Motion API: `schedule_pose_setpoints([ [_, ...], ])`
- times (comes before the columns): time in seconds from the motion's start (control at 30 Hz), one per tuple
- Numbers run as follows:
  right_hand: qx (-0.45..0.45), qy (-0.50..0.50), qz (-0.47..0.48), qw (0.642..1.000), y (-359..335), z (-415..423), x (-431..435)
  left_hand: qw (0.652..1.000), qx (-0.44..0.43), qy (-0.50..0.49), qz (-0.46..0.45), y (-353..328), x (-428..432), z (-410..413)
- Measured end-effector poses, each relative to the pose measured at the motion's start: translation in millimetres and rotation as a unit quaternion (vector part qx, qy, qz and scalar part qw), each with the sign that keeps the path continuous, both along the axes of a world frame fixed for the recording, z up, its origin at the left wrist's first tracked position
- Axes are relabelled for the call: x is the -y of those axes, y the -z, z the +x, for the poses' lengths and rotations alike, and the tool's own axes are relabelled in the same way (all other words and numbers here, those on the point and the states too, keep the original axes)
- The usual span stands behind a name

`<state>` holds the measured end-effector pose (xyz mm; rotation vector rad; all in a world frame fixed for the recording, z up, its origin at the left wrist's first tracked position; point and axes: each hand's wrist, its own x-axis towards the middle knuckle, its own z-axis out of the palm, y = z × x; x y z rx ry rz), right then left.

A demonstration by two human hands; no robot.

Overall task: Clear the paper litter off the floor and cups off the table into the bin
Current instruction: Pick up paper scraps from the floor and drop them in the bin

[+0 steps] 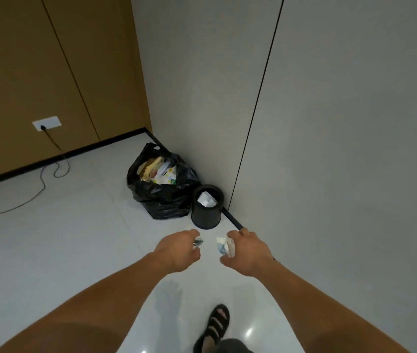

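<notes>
Fingers curled on both sides: your left hand (179, 250) grips a scrap (198, 242), right hand (249, 253) grips crumpled paper (225, 247), near the bin (206, 220).

No words or numbers can be read. The crumpled paper (224, 247) in the right hand (249, 250) has blurry blue marks, and the scrap (198, 242) in the left hand (179, 250) is too small to tell.

Office-like room: panelled walls (329, 123), wall socket (47, 125), glossy tiled floor (62, 238).
</notes>
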<state>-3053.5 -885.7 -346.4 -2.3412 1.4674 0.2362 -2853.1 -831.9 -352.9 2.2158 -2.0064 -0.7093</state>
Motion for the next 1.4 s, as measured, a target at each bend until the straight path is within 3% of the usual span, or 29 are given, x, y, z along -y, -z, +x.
schedule_pose_setpoints([
  [0.47, 0.005, -0.005, 0.024, 1.0, 29, 113, 278, 0.999, -0.028, -0.002, 0.031, 11, 276, 112],
  [0.77, -0.02, 0.067, 0.064, 0.996, 71, 160, 395, 0.989, -0.059, 0.091, 0.103, 71, 435, 161],
  [1.07, -0.029, 0.198, 0.12, 0.972, 197, 211, 493, 0.963, -0.092, 0.179, 0.177, 207, 582, 188],
  [1.4, -0.044, 0.272, 0.142, 0.951, 421, 211, 556, 0.956, -0.074, 0.211, 0.192, 420, 683, 160],
])
